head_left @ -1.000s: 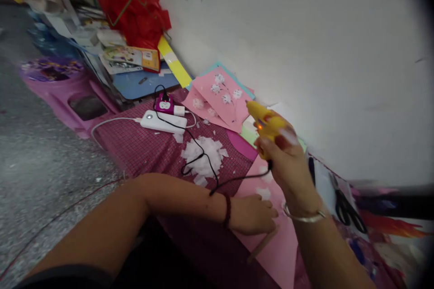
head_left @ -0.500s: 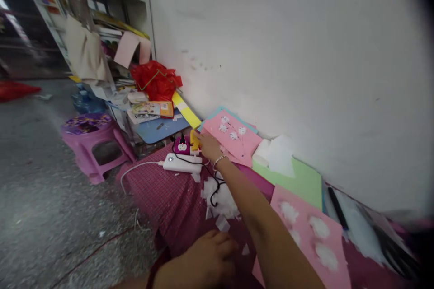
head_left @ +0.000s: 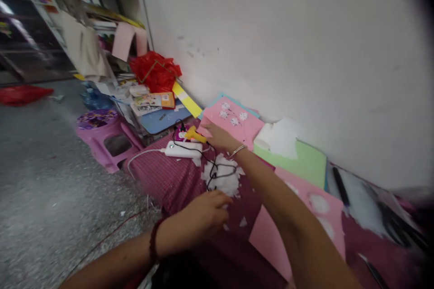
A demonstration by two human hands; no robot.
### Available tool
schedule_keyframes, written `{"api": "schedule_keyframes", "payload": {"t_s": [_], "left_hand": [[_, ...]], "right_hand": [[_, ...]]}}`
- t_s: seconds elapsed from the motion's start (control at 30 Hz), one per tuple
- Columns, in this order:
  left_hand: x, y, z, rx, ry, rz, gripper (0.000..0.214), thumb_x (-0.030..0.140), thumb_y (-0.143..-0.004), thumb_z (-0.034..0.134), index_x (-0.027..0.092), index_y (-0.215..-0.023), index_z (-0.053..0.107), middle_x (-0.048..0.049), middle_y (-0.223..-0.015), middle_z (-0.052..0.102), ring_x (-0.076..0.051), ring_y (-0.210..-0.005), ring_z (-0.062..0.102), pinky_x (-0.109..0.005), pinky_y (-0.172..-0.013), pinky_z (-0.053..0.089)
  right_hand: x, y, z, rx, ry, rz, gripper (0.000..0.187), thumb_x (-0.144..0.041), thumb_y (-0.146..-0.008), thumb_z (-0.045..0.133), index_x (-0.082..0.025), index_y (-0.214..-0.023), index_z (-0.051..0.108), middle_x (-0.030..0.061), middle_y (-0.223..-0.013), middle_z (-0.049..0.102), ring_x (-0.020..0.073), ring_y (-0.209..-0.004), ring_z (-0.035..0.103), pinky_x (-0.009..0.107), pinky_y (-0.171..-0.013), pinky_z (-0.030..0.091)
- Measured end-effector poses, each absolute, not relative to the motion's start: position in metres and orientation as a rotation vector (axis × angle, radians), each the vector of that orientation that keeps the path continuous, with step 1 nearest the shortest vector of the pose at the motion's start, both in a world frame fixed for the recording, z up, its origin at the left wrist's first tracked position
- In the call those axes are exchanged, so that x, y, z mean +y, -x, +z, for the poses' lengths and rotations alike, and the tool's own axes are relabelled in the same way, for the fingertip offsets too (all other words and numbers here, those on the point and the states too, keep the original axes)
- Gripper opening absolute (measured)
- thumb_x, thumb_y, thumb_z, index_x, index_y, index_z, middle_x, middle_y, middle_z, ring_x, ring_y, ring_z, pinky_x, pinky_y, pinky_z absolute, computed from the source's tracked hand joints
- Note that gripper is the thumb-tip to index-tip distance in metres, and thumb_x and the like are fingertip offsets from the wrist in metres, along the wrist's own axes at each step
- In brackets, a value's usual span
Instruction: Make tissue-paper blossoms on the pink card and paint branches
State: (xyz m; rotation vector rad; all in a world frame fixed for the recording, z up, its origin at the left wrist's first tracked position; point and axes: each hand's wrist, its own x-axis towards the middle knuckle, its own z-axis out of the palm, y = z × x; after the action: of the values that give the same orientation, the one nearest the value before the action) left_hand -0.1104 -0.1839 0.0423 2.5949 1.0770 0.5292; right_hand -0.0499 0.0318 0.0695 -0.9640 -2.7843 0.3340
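Note:
My right hand (head_left: 219, 137) reaches across the cloth-covered table, fingers stretched out over the edge of a pink sheet with white blossoms (head_left: 233, 115). Just left of its fingers a yellow glue gun (head_left: 195, 134) lies tilted across a purple plug block (head_left: 181, 133) with a cartoon face; I see no grip on it. A black cord (head_left: 214, 167) loops from there over torn white paper pieces (head_left: 225, 179). Nearer to me, my left hand (head_left: 203, 212) hovers low beside the scraps, its fingers loosely bent and apart, with nothing visible in them.
Behind the cord lies a white power strip (head_left: 183, 149). To the right are green paper (head_left: 310, 162), a pink sheet with white tufts (head_left: 271, 239) and a black-handled tool (head_left: 341, 185). A pink stool (head_left: 108, 140) stands left, with red plastic (head_left: 156, 72) beyond. The wall bounds the back.
My right hand has moved from the yellow glue gun slightly right and let go of it; the gun has tipped over. My left hand has risen toward the paper scraps.

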Motion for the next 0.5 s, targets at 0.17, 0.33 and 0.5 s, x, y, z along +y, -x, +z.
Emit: {"api": "schedule_keyframes", "payload": {"t_s": [0.17, 0.33, 0.5], "left_hand": [[-0.171, 0.080, 0.043, 1.000, -2.394, 0.671, 0.015, 0.011, -0.086, 0.047, 0.014, -0.080, 0.060, -0.0043, -0.090, 0.060, -0.012, -0.086, 0.054, -0.025, -0.079, 0.045], [-0.129, 0.020, 0.031, 0.975, -1.778, 0.764, 0.007, 0.017, -0.079, 0.054, 0.013, -0.074, 0.057, 0.0027, -0.065, 0.054, -0.008, -0.060, 0.048, -0.019, -0.056, 0.038], [-0.092, -0.033, 0.004, 0.837, -1.255, 0.800, 0.010, 0.019, -0.073, 0.060, 0.011, -0.078, 0.055, 0.0044, -0.061, 0.053, -0.004, -0.052, 0.047, -0.018, -0.053, 0.039]], "right_hand": [[-0.007, -0.100, 0.101, -2.457, 0.989, 0.396, 0.045, -0.017, -0.088, 0.043, -0.017, -0.133, 0.046, 0.0085, -0.133, 0.055, 0.0178, -0.107, 0.059, 0.034, -0.094, 0.046], [-0.092, -0.242, 0.065, -2.274, 1.457, 0.429, 0.031, -0.021, -0.091, 0.042, -0.017, -0.115, 0.061, 0.0096, -0.109, 0.067, 0.0199, -0.093, 0.063, 0.036, -0.083, 0.049], [-0.181, -0.278, -0.001, -2.499, 1.511, 0.601, 0.030, -0.006, -0.085, 0.043, -0.018, -0.103, 0.063, 0.0089, -0.103, 0.064, 0.0176, -0.089, 0.064, 0.032, -0.079, 0.050]]}}
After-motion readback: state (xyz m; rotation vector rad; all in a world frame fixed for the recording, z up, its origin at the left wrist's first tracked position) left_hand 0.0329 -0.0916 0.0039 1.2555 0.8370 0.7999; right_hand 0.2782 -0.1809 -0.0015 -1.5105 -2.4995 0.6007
